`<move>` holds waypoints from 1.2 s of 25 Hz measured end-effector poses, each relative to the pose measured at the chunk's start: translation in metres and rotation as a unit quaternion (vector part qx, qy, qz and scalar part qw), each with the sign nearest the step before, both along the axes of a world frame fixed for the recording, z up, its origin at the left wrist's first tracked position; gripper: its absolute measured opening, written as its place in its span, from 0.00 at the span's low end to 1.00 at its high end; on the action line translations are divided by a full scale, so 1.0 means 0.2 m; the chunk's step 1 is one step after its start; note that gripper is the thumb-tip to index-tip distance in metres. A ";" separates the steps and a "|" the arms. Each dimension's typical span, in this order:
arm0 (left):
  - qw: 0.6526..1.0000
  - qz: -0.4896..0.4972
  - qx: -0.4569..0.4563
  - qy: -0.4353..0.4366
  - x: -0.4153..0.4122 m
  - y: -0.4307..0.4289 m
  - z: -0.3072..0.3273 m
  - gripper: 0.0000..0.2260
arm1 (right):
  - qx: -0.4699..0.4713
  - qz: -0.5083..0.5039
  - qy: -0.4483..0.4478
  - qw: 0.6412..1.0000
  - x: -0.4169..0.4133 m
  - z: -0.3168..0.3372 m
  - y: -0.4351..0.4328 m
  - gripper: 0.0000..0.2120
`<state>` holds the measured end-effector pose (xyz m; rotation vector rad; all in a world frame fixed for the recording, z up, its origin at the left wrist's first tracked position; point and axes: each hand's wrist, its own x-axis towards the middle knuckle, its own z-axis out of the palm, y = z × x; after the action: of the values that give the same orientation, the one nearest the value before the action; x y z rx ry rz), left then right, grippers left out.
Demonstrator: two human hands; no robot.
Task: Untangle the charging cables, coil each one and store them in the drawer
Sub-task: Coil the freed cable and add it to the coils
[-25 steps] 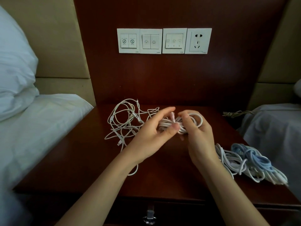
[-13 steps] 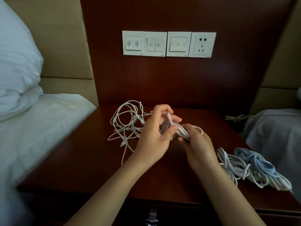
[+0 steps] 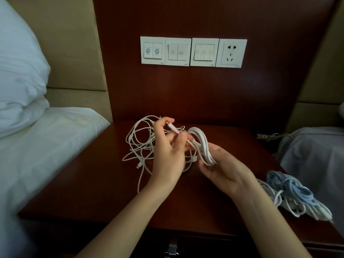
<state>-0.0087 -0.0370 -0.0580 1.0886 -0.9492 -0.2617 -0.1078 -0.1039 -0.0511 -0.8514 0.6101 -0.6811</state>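
Left grip point(image 3: 167, 157) pinches the pale pink plug end of a white charging cable point(image 3: 172, 128) between thumb and curled fingers, the gold tip of the plug pointing up and to the far left. From that pinch the cable runs down to the right into a coiled bundle of the same white cable point(image 3: 202, 144). Right grip point(image 3: 225, 170) lies palm up just right of the left one, fingers curled round the lower part of this bundle, whose loops stand up above the thumb. Both are raised a little over the dark red-brown wooden bench point(image 3: 89, 183).

Behind and left of the left grip, a loose tangle of thin white cables point(image 3: 139, 142) lies on the bench; one strand trails toward the near edge. Near the right edge of the bench lie a coiled white cable point(image 3: 270, 190) and, touching it on the right, a knotted pale blue cable point(image 3: 292, 187).

Below the near edge of the bench top a metal drawer handle point(image 3: 172, 248) shows on a dark front. On the dark wood panel at the far side sits a row of white wall switches point(image 3: 179, 52) with a white power socket point(image 3: 232, 53) at its right end. A white pillow point(image 3: 18, 71) and a white bed sheet point(image 3: 41, 155) fill the left side; a greyish bed cover point(image 3: 316, 157) is on the right, with a brownish cord point(image 3: 270, 135) beside it.
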 end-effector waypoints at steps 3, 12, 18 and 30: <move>0.998 0.029 -0.010 -0.047 0.01 0.01 0.02 0.15 | -0.059 0.070 0.031 0.995 0.01 0.01 0.04 0.09; 0.993 0.051 0.020 -0.106 0.08 0.04 0.05 0.14 | -0.168 0.158 0.071 0.970 0.02 0.00 0.12 0.14; 1.000 0.027 -0.003 -0.009 0.10 0.04 0.08 0.12 | -0.156 0.001 0.026 0.987 0.07 -0.02 0.13 0.05; 0.987 0.007 0.146 0.064 0.16 0.04 0.06 0.11 | -0.027 -0.127 -0.074 0.989 0.02 0.00 -0.01 0.10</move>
<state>0.0229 -0.0287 -0.0457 1.3289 -0.8021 -0.4640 -0.1043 -0.1067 -0.0508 -0.7718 0.5724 -0.9873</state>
